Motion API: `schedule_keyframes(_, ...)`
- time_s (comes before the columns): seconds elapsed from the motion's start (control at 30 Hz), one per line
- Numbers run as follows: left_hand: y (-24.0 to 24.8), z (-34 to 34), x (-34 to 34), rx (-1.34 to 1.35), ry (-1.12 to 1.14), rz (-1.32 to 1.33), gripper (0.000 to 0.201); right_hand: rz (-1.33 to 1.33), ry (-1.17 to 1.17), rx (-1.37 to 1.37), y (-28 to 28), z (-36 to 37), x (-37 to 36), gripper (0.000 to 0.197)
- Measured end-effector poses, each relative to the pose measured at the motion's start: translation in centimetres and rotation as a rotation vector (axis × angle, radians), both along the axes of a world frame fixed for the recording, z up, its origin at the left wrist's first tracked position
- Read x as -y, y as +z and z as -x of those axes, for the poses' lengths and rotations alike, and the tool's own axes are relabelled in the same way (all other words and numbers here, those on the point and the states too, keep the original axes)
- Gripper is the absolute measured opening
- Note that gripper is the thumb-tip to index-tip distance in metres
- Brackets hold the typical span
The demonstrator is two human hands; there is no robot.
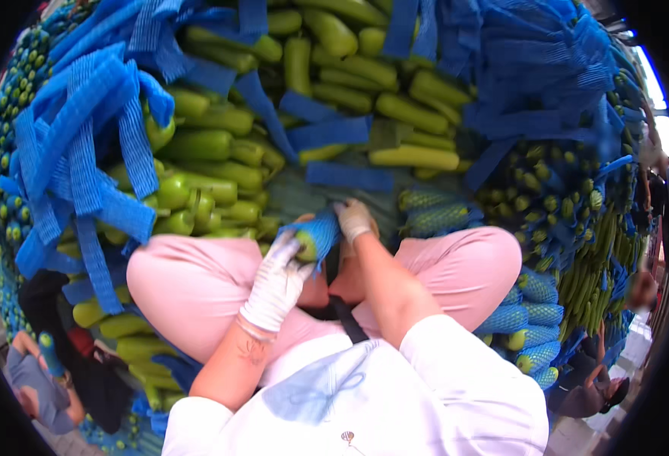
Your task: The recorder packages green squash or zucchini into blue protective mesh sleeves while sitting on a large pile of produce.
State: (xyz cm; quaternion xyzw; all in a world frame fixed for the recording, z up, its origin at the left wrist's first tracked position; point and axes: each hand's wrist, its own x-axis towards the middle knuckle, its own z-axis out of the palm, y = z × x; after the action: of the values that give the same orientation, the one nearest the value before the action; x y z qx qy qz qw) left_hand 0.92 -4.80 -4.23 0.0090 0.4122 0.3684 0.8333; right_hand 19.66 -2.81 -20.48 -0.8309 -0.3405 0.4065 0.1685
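Note:
In front of my lap, a long green gourd is partly covered by a blue foam net sleeve. My left hand, in a white glove, is closed around the gourd's bare near end. At the sleeve's far end, the fingers of my gloved right hand are closed on the netting. How far the gourd reaches inside the sleeve is hidden by the net.
Bare green gourds lie piled ahead and left. Loose blue sleeves are heaped at far left and far right. Sleeved gourds stack beside my right knee. Other people sit at lower left and lower right.

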Motion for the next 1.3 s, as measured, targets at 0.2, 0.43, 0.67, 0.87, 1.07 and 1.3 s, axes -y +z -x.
schedule_keyframes(0.2, -0.8, -0.9, 0.1, -0.244, -0.039, -0.078, 0.041, 0.254, -0.194, 0.047, 4.7, 1.9, 0.6, 0.056)
schedule_keyframes(0.43, 4.0, -0.6, 2.9, -0.446, -0.643, -0.721, 0.032, 0.411, -0.656, -1.542, 8.8, 1.7, 4.6, 0.046)
schedule_keyframes(0.67, 8.5, 5.8, 1.7, -0.182, -0.206, -0.629, 0.038, -0.543, -0.257, -1.500, 21.4, -1.1, 8.4, 0.057)
schedule_keyframes(0.87, 5.8, 9.8, 0.6, -0.001, -0.172, -0.658, 0.041, -0.777, -0.159, -0.998, 31.2, -8.4, 17.2, 0.074)
schedule_keyframes(1.07, 4.6, 8.8, -0.2, 0.091, -0.281, -0.674, 0.043, -0.966, -0.677, -0.462, 36.4, -16.7, 32.4, 0.056)
schedule_keyframes(1.3, 3.9, 7.9, -1.1, 0.153, -0.330, -0.650, 0.045, -0.020, -1.138, 0.818, 34.3, -31.2, 52.3, 0.101)
